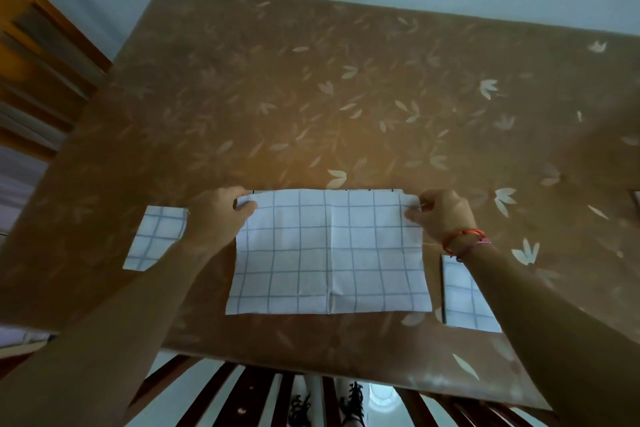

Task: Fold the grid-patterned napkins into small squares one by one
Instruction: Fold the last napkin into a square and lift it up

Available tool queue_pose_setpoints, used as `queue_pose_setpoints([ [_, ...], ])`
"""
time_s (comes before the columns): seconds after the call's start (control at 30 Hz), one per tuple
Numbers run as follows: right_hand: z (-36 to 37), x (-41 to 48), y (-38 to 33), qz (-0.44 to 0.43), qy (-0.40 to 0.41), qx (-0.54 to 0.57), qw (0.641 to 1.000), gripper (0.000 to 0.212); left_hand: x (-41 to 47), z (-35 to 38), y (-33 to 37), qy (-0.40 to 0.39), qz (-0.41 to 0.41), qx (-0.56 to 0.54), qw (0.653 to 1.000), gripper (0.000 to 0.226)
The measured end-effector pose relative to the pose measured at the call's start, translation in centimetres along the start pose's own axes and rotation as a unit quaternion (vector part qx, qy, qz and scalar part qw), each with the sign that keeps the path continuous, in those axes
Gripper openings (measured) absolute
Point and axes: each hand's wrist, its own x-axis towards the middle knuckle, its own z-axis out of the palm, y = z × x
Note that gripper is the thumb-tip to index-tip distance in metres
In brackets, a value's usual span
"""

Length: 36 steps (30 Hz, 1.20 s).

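Note:
A white napkin with a grey grid [329,253] lies flat as a wide rectangle near the table's front edge, a crease running down its middle. My left hand [218,215] pinches its far left corner. My right hand [443,215], with a red thread bracelet on the wrist, pinches the far right corner. Both corners are held at the napkin's far edge. A second grid napkin [156,239] lies to the left, partly under my left forearm. A third grid napkin [464,295] lies to the right, partly covered by my right forearm.
The table [311,97] is covered in a brown cloth with pale leaf prints. A slatted wooden chair seat [249,395] shows below the front edge. Wooden furniture [38,62] stands at the left. A small object [636,199] peeks in at the right frame edge.

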Motion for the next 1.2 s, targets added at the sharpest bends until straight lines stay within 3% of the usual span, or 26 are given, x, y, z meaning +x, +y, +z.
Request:
queue_pose_setpoints([
  [0.17, 0.7, 1.0, -0.2, 0.007, 0.001, 0.020, 1.000, 0.012, 0.9, 0.8, -0.5, 0.010, -0.003, 0.001, 1.000, 0.035],
  [0.3, 0.9, 1.6, -0.3, 0.013, 0.013, 0.028, 0.999, 0.015, 1.5, 1.4, -0.6, 0.021, -0.024, 0.019, 0.999, 0.017],
  [0.43, 0.9, 1.3, -0.3, 0.027, 0.022, 0.033, 0.999, 0.028, 0.9, 1.5, -0.4, 0.034, -0.045, 0.015, 0.998, 0.041],
  [0.53, 0.9, 0.1, -0.4, 0.060, -0.006, 0.024, 0.998, 0.040, -0.9, 1.5, -0.1, 0.028, 0.005, 0.043, 0.999, 0.040],
  [0.67, 2.6, -2.3, -0.6, -0.078, 0.033, -0.064, 0.994, 0.050, -5.2, 3.0, 2.1, -0.028, 0.056, 0.087, 0.994, 0.044],
  [0.9, 8.9, -11.2, 0.4, -0.248, -0.048, -0.091, 0.963, 0.057, -14.5, 8.3, 4.3, -0.102, 0.167, 0.105, 0.975, 0.055],
  [1.2, 13.4, -17.7, 0.6, -0.344, -0.094, -0.211, 0.910, 0.068, -18.2, 10.5, 5.1, -0.129, 0.183, 0.162, 0.961, 0.055],
])
